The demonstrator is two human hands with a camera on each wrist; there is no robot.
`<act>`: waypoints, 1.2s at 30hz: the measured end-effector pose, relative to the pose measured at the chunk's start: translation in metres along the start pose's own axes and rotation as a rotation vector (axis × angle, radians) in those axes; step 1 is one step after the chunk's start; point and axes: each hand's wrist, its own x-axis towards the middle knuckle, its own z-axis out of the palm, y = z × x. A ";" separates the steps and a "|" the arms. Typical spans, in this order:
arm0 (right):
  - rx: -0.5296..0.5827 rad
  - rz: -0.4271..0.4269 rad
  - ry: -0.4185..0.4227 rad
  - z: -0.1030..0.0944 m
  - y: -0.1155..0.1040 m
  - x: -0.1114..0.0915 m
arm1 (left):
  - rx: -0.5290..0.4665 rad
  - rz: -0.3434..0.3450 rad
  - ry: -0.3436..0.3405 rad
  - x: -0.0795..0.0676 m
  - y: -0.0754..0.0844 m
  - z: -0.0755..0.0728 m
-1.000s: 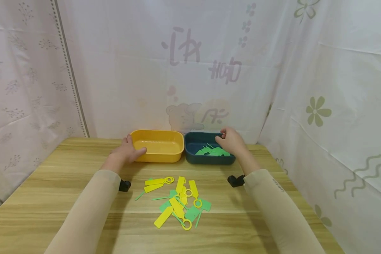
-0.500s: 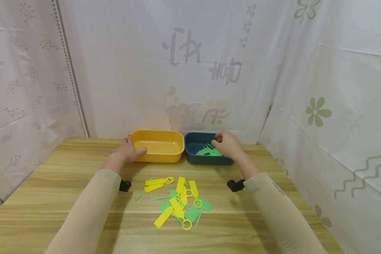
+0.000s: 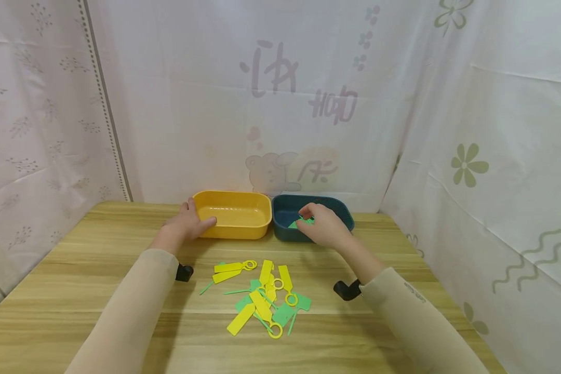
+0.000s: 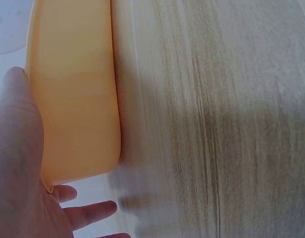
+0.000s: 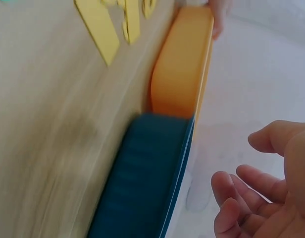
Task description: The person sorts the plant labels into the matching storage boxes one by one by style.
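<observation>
My left hand (image 3: 185, 222) rests over the left end of the yellow bin (image 3: 234, 232), its thumb along the rim. In the left wrist view, its fingers (image 4: 90, 214) extend loosely past the end wall. My right hand (image 3: 324, 224) is over the dark blue bin (image 3: 285, 234), with nothing between its loosely bent fingers. Beneath it, partly hidden, green tags (image 3: 293, 225) lie in that bin. Nearer on the table are loose yellow tags with ring ends (image 3: 241, 319) and green flag-shaped tags with thin tails (image 3: 284, 314), some overlapping.
The two bins stand side by side at the back of the wooden table (image 3: 121, 244). A printed cloth curtain (image 3: 191, 104) hangs right behind them and along both sides. A black wrist mount (image 3: 347, 290) sticks out from the right sleeve.
My right hand has moved left and nearer, from the blue bin's right side across its opening, covering more of the green tags. My left hand and the loose tags have stayed put.
</observation>
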 end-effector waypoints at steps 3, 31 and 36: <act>0.004 -0.048 -0.011 0.007 -0.007 -0.008 | 0.002 0.001 0.000 0.000 0.001 -0.001; -0.239 -0.374 -0.606 0.049 -0.034 -0.082 | 0.005 0.000 -0.001 -0.001 0.002 -0.001; -0.253 -0.357 -0.606 0.055 -0.034 -0.084 | 0.004 0.004 -0.005 -0.002 0.003 -0.002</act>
